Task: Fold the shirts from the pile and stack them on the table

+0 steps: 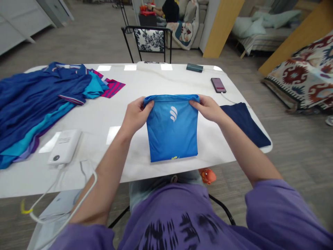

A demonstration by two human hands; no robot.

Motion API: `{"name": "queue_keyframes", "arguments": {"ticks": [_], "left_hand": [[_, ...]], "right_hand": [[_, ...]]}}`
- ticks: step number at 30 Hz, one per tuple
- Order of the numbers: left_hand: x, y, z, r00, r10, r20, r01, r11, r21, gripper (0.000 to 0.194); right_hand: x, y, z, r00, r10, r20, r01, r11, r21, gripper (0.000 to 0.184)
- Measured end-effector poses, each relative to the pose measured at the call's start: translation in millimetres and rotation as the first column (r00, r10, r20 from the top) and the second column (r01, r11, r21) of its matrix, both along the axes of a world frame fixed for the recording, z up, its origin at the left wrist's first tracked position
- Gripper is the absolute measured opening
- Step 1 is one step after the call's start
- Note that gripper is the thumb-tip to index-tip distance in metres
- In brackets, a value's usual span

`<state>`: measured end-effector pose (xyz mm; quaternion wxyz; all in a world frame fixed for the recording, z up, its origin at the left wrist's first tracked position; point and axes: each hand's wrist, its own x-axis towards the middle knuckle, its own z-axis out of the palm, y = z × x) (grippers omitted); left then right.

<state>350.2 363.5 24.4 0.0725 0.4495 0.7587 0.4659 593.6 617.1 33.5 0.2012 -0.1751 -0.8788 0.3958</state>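
Observation:
A blue folded shirt with a small white leaf-like logo is held up over the near part of the white table. Its shape is a neat rectangle, and a bit of yellow print shows at the bottom edge. My left hand grips the top left corner, thumb in front and fingers behind. At the top right corner my right hand pinches the cloth the same way. To the right, near my forearm, lies a folded dark navy cloth.
Several spread shirts are stacked on the table's left. A white power bank with a cable lies near the left front. A phone and a dark green box-like device sit far right. Beyond the white table stands a chair.

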Motion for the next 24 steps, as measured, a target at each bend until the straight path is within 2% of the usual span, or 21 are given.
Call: {"name": "queue_keyframes", "arguments": {"ticks": [2,4,7,9,11,13,15,17,19,21,24], "left_hand": [[-39,45,-25.2,1.000,0.013,-0.022,-0.016,0.992,-0.123,0.042],[-66,74,-52.6,0.998,0.028,-0.058,-0.042,0.964,-0.262,0.037],[-88,90,-85.6,0.986,0.092,-0.141,-0.141,0.908,-0.394,0.053],[-95,90,-97.1,0.971,0.139,-0.195,-0.212,0.876,-0.433,0.065],[-99,90,-100.8,0.965,0.151,-0.215,-0.238,0.849,-0.471,0.072],[-101,95,-100.4,0.966,0.134,-0.222,-0.232,0.828,-0.511,0.072],[-102,104,-99.3,0.970,0.109,-0.218,-0.214,0.808,-0.548,0.064],[-101,113,-99.4,0.978,0.093,-0.188,-0.186,0.794,-0.579,0.051],[-96,119,-100.0,0.990,0.092,-0.106,-0.135,0.824,-0.551,0.038],[-88,120,-98.8,0.995,0.098,0.006,-0.086,0.896,-0.435,0.028],[-71,113,-88.9,0.986,0.100,0.130,-0.064,0.966,-0.251,0.023]], "right_hand": [[-48,40,-31.0,0.995,-0.061,0.074,0.057,0.997,0.052,0.038],[-82,65,-63.0,0.972,-0.145,0.186,0.120,0.983,0.140,0.030],[-101,77,-97.4,0.906,-0.315,0.283,0.241,0.933,0.268,0.041],[-100,76,-106.2,0.851,-0.430,0.301,0.334,0.886,0.321,0.057],[-96,75,-106.2,0.800,-0.488,0.349,0.381,0.862,0.333,0.069],[-93,76,-102.7,0.769,-0.481,0.421,0.373,0.873,0.315,0.073],[-93,78,-100.4,0.763,-0.441,0.473,0.333,0.895,0.298,0.068],[-96,80,-100.6,0.778,-0.388,0.495,0.277,0.918,0.283,0.055],[-99,79,-101.7,0.814,-0.327,0.481,0.230,0.940,0.251,0.038],[-100,75,-101.1,0.867,-0.277,0.414,0.218,0.958,0.185,0.024],[-92,62,-93.3,0.940,-0.250,0.233,0.264,0.964,-0.030,0.023]]}}
